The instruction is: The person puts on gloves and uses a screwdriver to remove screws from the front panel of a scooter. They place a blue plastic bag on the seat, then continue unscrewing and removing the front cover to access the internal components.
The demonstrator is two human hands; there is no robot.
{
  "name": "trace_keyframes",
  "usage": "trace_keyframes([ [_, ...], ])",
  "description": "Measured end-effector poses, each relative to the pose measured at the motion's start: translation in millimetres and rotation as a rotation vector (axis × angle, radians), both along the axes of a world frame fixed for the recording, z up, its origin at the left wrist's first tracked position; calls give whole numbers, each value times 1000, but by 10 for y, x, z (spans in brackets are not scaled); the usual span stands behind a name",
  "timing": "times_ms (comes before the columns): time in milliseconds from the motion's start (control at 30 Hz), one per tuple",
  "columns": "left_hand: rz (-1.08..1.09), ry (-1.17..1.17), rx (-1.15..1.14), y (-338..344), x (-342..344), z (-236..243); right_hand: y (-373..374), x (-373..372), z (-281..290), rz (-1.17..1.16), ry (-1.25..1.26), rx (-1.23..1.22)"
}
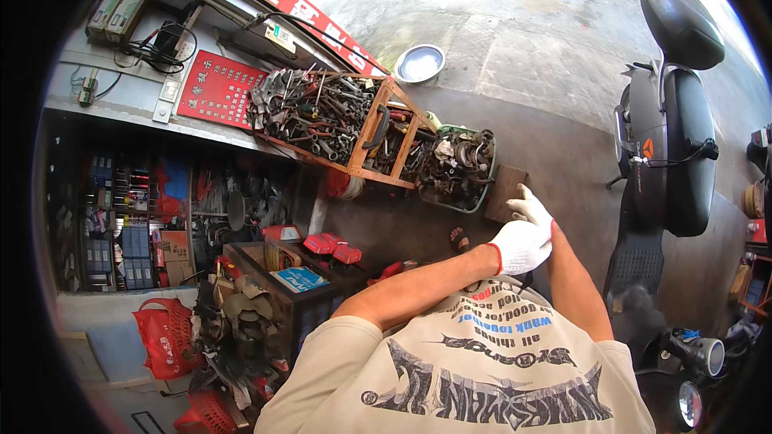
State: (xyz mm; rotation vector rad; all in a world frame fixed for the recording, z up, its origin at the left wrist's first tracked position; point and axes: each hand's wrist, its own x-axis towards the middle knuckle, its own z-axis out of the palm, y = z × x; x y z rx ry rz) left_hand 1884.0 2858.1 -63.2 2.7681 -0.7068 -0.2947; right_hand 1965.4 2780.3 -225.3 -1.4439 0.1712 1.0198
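The left hand (519, 247) curled against the right hand (532, 210), its hold hidden from me, the right's fingers partly stretched and empty, white gloves (523, 255) covered both, before the beige shirt (458, 333)

Worn grey floor (527, 72), red notice board (217, 90), stocked shelves (191, 229), bright light

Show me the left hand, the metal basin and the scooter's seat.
Left hand (521, 247): head view, back of the glove.
Metal basin (420, 63): head view, inner bottom.
Scooter's seat (689, 124): head view, black top.
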Motion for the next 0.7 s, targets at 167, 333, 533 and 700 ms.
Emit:
trace_keyframes([
  [167, 392, 501, -598, 193, 89, -112, 33, 231, -67, -626, 10, 299],
  [333, 775, 1106, -1272, 442, 124, -400, 38, 282, 1129, -883, 593, 1187],
  [533, 490, 534, -1227, 240, 268, -80, 32, 375, 1527, -892, 672, 1469],
  [700, 491, 817, -910, 163, 192, 212, -34, 443, 1617, -976, 543, 1305],
])
